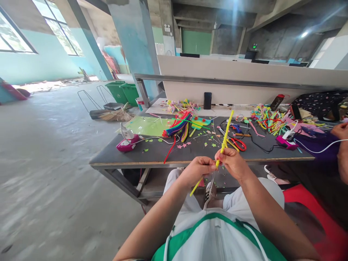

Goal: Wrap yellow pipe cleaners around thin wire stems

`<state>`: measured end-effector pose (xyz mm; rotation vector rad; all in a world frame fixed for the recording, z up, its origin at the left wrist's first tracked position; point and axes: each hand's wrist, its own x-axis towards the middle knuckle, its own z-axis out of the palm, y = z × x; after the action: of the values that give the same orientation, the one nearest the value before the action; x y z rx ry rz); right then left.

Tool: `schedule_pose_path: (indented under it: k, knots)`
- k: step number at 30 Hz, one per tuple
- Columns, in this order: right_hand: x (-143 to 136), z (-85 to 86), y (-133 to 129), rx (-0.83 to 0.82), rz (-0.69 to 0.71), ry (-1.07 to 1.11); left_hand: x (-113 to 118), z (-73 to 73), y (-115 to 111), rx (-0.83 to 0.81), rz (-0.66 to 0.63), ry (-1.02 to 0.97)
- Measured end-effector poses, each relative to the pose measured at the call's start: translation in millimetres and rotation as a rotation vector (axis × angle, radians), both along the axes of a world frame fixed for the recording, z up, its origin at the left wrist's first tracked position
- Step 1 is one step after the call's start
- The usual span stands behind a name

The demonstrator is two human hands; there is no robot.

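A yellow fuzzy stem [225,136] stands nearly upright over the table's front edge, with a thicker wound part low down. My right hand [231,161] pinches it near its lower end. Close beside it, my left hand [201,169] has its fingers pressed together at the stem's bottom, and a yellow length [195,187] hangs below that hand. Behind the hands, red-handled scissors [239,145] lie on the dark table [152,155]. A bundle of multicoloured stems [179,125] rests to the left, near a yellow and blue craft piece [200,122].
Two magenta power strips [127,143] [287,142] with cables sit on the table. A phone [207,100] stands at the back. Colourful stems [272,119] are heaped at right, near a bottle [277,102]. Another person's hand [341,131] shows at the right edge.
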<state>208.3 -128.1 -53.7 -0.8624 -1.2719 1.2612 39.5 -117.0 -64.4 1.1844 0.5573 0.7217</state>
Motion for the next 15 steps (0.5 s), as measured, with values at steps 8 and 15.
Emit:
schedule_pose_path:
  k: [8,15]
  knots:
    - [-7.1,-0.2,2.6,0.030,0.132,0.092,-1.5,-3.7,-1.0,-0.120,-0.065,-0.106]
    - [-14.3,5.5,4.7,0.055,-0.276,-0.238,-7.5,9.9,5.0,0.400,0.324,0.320]
